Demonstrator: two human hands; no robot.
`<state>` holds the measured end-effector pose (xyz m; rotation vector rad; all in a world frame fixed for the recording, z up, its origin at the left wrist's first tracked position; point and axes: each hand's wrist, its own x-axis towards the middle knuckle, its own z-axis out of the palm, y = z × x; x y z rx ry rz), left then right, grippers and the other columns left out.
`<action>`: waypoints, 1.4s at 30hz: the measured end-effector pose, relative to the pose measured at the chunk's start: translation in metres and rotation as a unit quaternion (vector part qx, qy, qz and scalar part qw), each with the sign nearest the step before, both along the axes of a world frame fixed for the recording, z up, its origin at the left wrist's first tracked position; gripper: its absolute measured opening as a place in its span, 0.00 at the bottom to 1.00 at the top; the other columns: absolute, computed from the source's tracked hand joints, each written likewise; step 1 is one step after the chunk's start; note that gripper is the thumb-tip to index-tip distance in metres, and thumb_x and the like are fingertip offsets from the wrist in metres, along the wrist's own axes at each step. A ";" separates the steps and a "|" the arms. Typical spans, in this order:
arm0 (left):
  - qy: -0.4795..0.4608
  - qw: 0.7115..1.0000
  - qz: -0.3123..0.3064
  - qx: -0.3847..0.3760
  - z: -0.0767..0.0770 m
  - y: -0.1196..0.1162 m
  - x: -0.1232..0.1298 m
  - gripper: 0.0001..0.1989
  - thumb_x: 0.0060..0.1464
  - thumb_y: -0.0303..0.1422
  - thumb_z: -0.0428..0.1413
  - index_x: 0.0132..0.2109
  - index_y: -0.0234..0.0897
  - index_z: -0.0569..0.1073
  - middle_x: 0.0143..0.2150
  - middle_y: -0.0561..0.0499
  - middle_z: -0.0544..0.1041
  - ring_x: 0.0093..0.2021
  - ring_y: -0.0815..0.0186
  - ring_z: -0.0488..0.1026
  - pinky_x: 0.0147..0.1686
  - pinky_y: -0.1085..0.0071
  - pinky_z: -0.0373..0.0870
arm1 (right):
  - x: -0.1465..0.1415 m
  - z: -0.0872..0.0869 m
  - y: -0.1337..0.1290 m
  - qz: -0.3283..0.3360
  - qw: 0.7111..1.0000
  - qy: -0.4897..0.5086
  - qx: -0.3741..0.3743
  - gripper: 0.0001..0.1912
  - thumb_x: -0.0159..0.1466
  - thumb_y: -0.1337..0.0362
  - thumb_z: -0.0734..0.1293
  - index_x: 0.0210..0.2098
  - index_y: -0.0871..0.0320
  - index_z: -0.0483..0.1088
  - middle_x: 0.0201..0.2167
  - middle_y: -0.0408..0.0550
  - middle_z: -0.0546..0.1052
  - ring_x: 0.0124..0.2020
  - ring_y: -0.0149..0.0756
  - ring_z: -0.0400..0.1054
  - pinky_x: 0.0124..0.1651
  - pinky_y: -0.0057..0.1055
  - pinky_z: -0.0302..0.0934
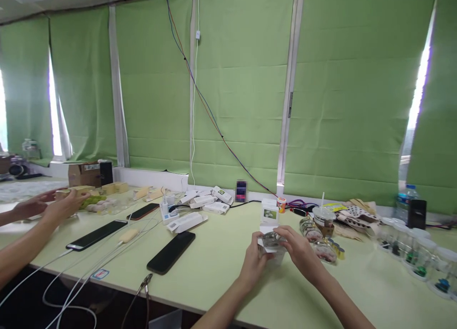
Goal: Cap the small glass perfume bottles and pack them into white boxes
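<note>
In the head view, my left hand is wrapped round a small white cardboard box held over the table. My right hand pinches a clear, shiny packet at the box's top end. What is inside the packet is too small to make out. Just behind stands a white panel with a green picture; whether it belongs to the same box I cannot tell. Right of my hands lie several clear rounded packs with pinkish contents.
Left on the table are a black phone, white cables, a power strip and a pile of white boxes. Another person's hands hold a yellowish block. Right are a lidded cup and clear jars.
</note>
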<state>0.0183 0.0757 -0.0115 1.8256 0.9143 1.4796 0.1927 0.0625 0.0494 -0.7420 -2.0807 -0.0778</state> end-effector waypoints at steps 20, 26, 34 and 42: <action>-0.055 0.998 -0.010 -0.026 0.000 0.001 0.005 0.22 0.52 0.35 0.55 0.50 0.42 0.54 0.41 0.51 0.75 0.37 0.64 0.72 0.37 0.69 0.68 | -0.003 -0.020 0.011 -0.042 0.995 -0.071 -0.051 0.14 0.66 0.56 0.57 0.47 0.45 0.69 0.39 0.46 0.76 0.46 0.44 0.64 0.47 0.44 0.60; -0.119 0.991 -0.007 -0.067 0.003 0.002 0.006 0.29 0.43 0.26 0.58 0.48 0.44 0.50 0.43 0.51 0.72 0.37 0.64 0.73 0.37 0.69 0.69 | 0.009 -0.047 0.024 -0.079 0.990 0.114 -0.037 0.20 0.66 0.54 0.56 0.55 0.49 0.62 0.54 0.51 0.64 0.53 0.44 0.60 0.52 0.43 0.58; -0.074 0.996 0.000 -0.041 0.000 -0.001 0.005 0.19 0.49 0.29 0.56 0.47 0.41 0.58 0.48 0.48 0.69 0.42 0.63 0.71 0.42 0.66 0.68 | 0.015 -0.075 0.027 -0.035 0.956 0.273 -0.099 0.19 0.66 0.53 0.55 0.50 0.56 0.61 0.45 0.52 0.71 0.44 0.41 0.66 0.45 0.39 0.61; -0.052 0.999 -0.010 -0.002 0.000 -0.001 0.002 0.16 0.49 0.25 0.53 0.46 0.41 0.62 0.47 0.48 0.68 0.45 0.61 0.69 0.44 0.65 0.68 | 0.009 -0.067 0.017 -0.032 0.979 0.192 -0.065 0.18 0.65 0.53 0.56 0.49 0.54 0.66 0.46 0.51 0.72 0.45 0.43 0.66 0.44 0.39 0.62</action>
